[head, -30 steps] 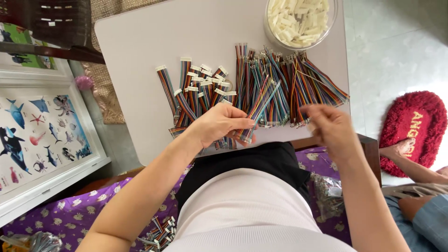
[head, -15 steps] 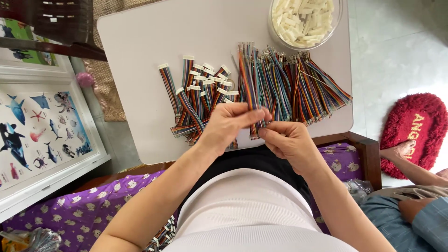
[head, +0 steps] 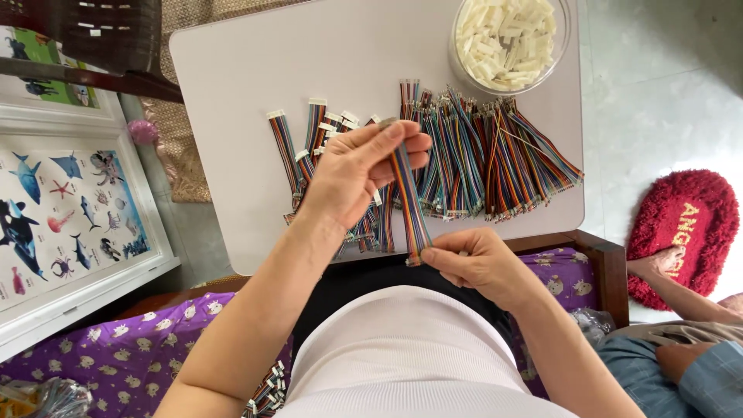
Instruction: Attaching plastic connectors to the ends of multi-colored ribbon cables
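Observation:
A short rainbow-coloured ribbon cable (head: 408,197) is stretched between my two hands above the near edge of the white table (head: 309,62). My left hand (head: 360,166) pinches its upper end with thumb and fingertips. My right hand (head: 472,263) grips its lower end close to my lap. Under my left hand lies a group of ribbon cables with white connectors (head: 313,143). A larger pile of ribbon cables with bare ends (head: 495,155) lies just to the right of it.
A clear round bowl (head: 563,39) of white plastic connectors stands at the table's far right. More finished cables (head: 267,387) lie by my left hip on a purple patterned sheet (head: 131,356). Another person's arm (head: 673,271) rests near a red mat (head: 681,224). A sea-animal poster (head: 62,209) leans left.
My hands have lifted off the cable piles. One cable has come up with them and is now held taut between them, left hand higher, right hand drawn back toward my body.

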